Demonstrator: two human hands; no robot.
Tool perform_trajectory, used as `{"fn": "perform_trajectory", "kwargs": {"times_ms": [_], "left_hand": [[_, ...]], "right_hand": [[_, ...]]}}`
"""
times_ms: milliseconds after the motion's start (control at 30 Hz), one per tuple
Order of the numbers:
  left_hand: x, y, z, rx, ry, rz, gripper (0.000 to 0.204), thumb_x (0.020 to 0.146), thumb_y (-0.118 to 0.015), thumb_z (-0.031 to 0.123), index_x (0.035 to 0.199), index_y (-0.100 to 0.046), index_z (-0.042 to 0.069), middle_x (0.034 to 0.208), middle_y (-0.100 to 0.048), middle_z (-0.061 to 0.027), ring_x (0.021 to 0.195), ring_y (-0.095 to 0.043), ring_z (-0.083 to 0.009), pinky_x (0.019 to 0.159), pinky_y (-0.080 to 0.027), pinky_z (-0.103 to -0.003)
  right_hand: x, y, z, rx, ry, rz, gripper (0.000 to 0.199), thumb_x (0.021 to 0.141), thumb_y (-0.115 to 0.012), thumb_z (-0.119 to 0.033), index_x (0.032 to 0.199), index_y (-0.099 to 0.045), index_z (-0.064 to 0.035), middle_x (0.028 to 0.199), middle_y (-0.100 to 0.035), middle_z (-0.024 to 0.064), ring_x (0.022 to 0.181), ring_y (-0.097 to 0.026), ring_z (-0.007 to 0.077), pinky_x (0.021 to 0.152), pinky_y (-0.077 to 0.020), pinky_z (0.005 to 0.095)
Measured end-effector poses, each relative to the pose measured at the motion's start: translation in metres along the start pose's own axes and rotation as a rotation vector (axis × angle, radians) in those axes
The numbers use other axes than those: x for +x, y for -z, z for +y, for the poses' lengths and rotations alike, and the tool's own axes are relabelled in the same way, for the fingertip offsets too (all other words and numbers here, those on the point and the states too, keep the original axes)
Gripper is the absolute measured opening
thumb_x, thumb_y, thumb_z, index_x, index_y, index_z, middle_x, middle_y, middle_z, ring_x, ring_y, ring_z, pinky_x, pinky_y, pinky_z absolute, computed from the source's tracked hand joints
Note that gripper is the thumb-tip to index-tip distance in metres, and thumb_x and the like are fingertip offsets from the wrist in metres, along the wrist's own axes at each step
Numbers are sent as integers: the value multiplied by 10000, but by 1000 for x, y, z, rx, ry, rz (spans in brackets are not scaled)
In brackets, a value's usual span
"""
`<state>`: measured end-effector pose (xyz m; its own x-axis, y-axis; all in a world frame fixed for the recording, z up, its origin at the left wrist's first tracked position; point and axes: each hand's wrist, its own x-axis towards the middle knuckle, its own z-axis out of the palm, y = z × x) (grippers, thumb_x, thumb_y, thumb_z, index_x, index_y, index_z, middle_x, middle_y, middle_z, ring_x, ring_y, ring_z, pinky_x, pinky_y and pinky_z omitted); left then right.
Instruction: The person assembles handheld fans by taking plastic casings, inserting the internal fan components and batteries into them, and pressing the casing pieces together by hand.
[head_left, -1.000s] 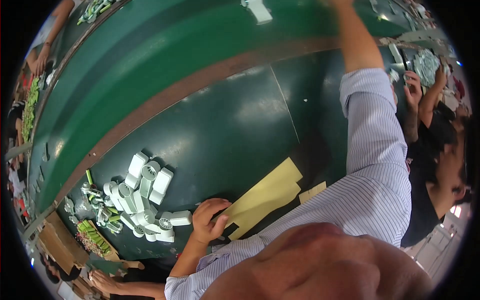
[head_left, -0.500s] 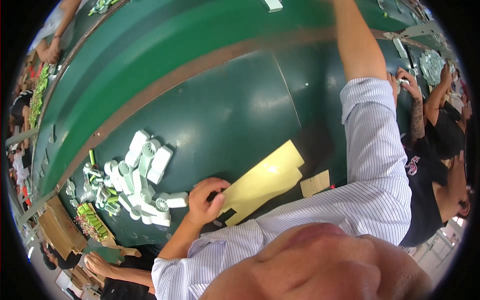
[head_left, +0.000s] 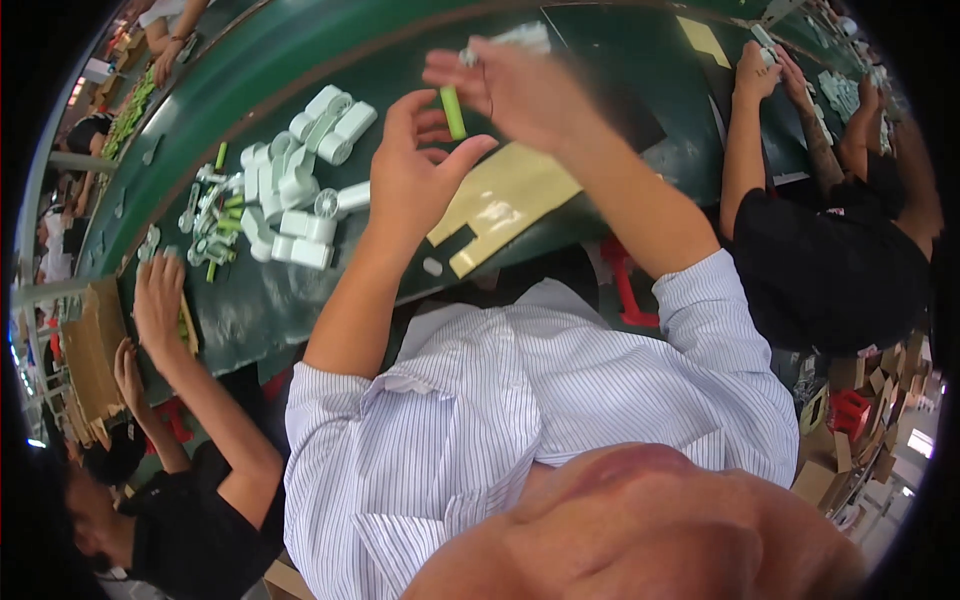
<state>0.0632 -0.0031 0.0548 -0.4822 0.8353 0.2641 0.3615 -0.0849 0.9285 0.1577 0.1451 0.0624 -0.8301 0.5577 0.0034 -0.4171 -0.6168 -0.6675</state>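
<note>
My left hand (head_left: pixel 420 160) is raised above the table edge, its fingers curled and its thumb stretched out. At its fingertips is a bright green stick-like part (head_left: pixel 453 112), standing nearly upright. Just beyond, my right hand (head_left: pixel 525 95) is smeared by motion, so its grip is unclear. A blurred pale-green plastic part (head_left: pixel 520 38) shows behind its fingers; whether it is held I cannot tell. Beneath both hands lies a notched yellow sheet (head_left: pixel 510 195), partly covered by my right forearm. Left of my left hand are piled several pale-green plastic housings with round fan-like ends (head_left: pixel 290 185).
Small pale parts mixed with green sticks (head_left: pixel 212 228) lie left of the housings. Along the far side curves a green belt (head_left: pixel 260 50). Co-workers sit close on both sides, one hand (head_left: pixel 160 300) reaching onto the table's left end. A red stool (head_left: pixel 625 285) shows below the table edge.
My right hand has come back from the far belt toward my left hand. My left hand has lifted off the yellow sheet, and the green stick now shows at its fingertips. The view has shifted.
</note>
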Motion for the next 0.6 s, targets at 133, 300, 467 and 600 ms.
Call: {"fn": "perform_trajectory", "kwargs": {"times_ms": [133, 300, 467, 600], "left_hand": [[-34, 2, -1, 153, -82, -21, 471, 828, -777, 173, 1203, -550, 3, 989, -693, -148, 845, -692, -185, 706, -571, -306], [-52, -7, -14, -370, 271, -80, 327, 923, -673, 149, 1177, -553, -18, 1039, -666, -120, 889, -658, -175, 722, -534, -263], [-32, 13, -20, -584, 561, -217, 285, 950, -627, 208, 1136, -574, -1, 927, -636, -67, 675, -525, -86, 547, -418, -221], [-5, 23, -26, -258, 548, -329, 276, 952, -592, 255, 1065, -584, 4, 872, -635, -48, 633, -503, -61, 506, -368, -194]], "right_hand": [[-56, -11, 39, -26, -58, 110, 289, 990, -582, -254, 1148, -556, -13, 1211, -647, 147, 1064, -636, 240, 906, -483, 347], [-73, 13, 49, -71, -78, 43, 322, 993, -574, -326, 1126, -581, -33, 1175, -663, 132, 1074, -619, 220, 954, -471, 352], [-112, 3, -4, -669, -554, -57, 433, 942, -648, -307, 1272, -554, -42, 1177, -660, 136, 1183, -593, 253, 1044, -435, 373], [-96, -10, 3, -1885, 918, -352, 545, 896, -689, -210, 1382, -482, -74, 1162, -649, 151, 1139, -597, 361, 989, -466, 396]]}}
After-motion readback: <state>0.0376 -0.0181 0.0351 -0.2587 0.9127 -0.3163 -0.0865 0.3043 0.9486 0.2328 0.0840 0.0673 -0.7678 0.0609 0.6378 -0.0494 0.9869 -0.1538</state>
